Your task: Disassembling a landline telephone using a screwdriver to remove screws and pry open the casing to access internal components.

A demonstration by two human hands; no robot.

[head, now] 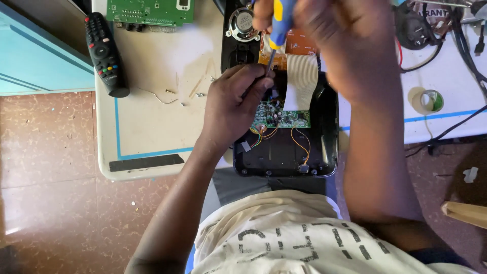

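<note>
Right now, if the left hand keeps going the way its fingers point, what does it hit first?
Likely the screwdriver shaft, which the left hand fingertips already seem to touch; beyond it, the white ribbon cable. Depth is unclear.

This is a small electronics repair workshop. An opened black device casing [284, 152] lies on a worn white table [147, 132] with its green circuit board [281, 117], coloured wires, ribbon cable [300, 81] and speaker [242, 24] exposed. Around it sit a 2nd bare green circuit board [150, 11], loose screws [195, 96], a remote control [105, 54], a roll of tape [427, 101] and tangled black cables [456, 35], above a speckled tile floor [45, 167].
</note>
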